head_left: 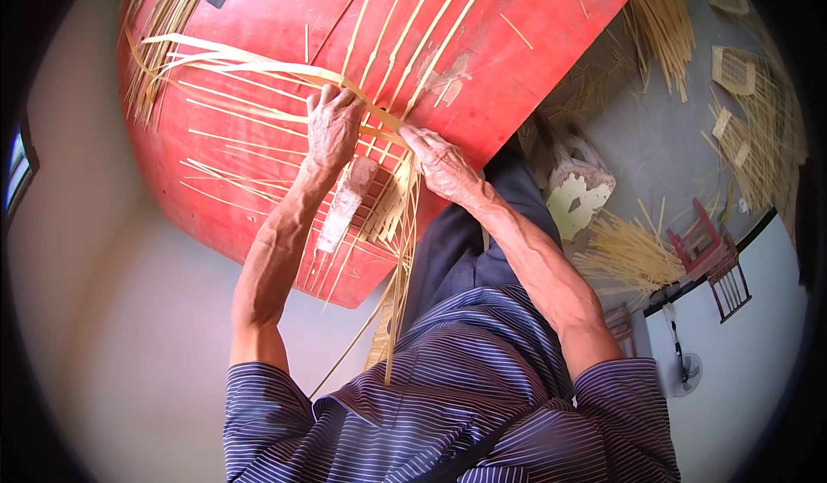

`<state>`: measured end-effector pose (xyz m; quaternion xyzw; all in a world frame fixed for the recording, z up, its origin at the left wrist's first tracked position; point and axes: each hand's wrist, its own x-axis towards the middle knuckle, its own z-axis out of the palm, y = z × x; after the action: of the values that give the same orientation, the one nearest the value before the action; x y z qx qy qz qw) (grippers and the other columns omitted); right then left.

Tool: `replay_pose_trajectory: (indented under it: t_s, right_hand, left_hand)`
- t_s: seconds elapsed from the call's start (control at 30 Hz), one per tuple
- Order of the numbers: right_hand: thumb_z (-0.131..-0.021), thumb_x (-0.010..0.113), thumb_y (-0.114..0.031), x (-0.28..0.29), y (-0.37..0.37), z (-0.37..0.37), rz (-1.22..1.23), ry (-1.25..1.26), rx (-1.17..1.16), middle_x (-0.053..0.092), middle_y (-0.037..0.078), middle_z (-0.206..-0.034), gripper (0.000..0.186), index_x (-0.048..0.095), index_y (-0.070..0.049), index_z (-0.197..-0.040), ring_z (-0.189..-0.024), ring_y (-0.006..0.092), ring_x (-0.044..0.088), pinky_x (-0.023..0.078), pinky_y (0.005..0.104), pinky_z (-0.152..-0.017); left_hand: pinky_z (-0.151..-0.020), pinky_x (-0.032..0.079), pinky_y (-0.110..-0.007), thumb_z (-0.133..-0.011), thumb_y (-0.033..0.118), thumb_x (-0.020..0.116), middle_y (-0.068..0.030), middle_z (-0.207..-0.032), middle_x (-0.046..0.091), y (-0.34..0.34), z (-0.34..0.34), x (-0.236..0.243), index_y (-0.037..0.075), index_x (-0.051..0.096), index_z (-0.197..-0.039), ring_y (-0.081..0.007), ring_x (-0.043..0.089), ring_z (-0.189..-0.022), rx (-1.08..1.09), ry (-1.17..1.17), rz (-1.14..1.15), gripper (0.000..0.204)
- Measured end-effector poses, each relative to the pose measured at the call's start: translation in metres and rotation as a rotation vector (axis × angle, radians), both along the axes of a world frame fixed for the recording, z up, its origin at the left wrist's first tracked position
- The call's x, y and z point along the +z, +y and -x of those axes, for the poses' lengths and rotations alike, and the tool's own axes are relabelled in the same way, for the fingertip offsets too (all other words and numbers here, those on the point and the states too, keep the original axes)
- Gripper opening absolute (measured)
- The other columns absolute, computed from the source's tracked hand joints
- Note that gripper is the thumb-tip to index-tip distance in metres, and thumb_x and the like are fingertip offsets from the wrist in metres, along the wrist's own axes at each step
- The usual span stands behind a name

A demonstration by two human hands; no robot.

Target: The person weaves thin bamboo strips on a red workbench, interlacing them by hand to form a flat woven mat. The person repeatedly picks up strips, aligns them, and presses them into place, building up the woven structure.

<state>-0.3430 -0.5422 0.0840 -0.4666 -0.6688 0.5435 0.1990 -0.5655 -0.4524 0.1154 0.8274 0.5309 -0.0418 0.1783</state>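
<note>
A lattice of thin bamboo strips (379, 192) lies on the red tabletop, its loose ends fanning out to the far side and the left. Across its far edge runs a wider pale strip (258, 63), bent in a loop toward the left. My left hand (334, 126) is closed with its knuckles up, pressing on the weave, the wide strip passing by its fingers. At the right edge my right hand (439, 163) pinches the other end of that strip. A whitish block (347, 203) rests on the lattice between my forearms. My fingertips are partly hidden.
Bundles of split strips lie on the table's far left (164, 31) and beyond its right edge (662, 22). To the right on the floor are a worn wooden stool (579, 195), a strip pile (629, 255), woven pieces (734, 70) and a small red chair (699, 242).
</note>
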Motion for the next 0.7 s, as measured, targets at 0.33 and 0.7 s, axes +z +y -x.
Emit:
replay_pose_trajectory:
  t_s: [0.33,0.7]
  right_hand:
    - [-0.084,0.056,0.005,-0.003,-0.003,0.003,0.0,0.014,-0.023,0.055,0.018,-0.139,0.059,0.045,-0.002,-0.141,-0.123,0.038,0.054,0.044,0.0459,-0.105]
    - [-0.086,0.06,-0.003,-0.01,0.001,-0.007,-0.133,-0.046,0.121,0.061,0.009,-0.132,0.047,0.061,-0.014,-0.132,-0.106,0.0296,0.057,0.047,0.0422,-0.093]
  left_hand:
    - [-0.071,0.049,-0.051,-0.079,0.001,0.066,-0.0136,-0.09,0.067,-0.002,0.019,-0.018,0.01,0.056,-0.121,-0.0384,0.065,-0.084,0.076,-0.081,0.269,0.043]
    - [-0.077,0.058,-0.039,-0.092,0.003,0.059,-0.0208,-0.1,0.072,0.002,0.01,-0.026,0.002,0.059,-0.121,-0.0294,0.073,-0.096,0.584,-0.491,0.554,0.028]
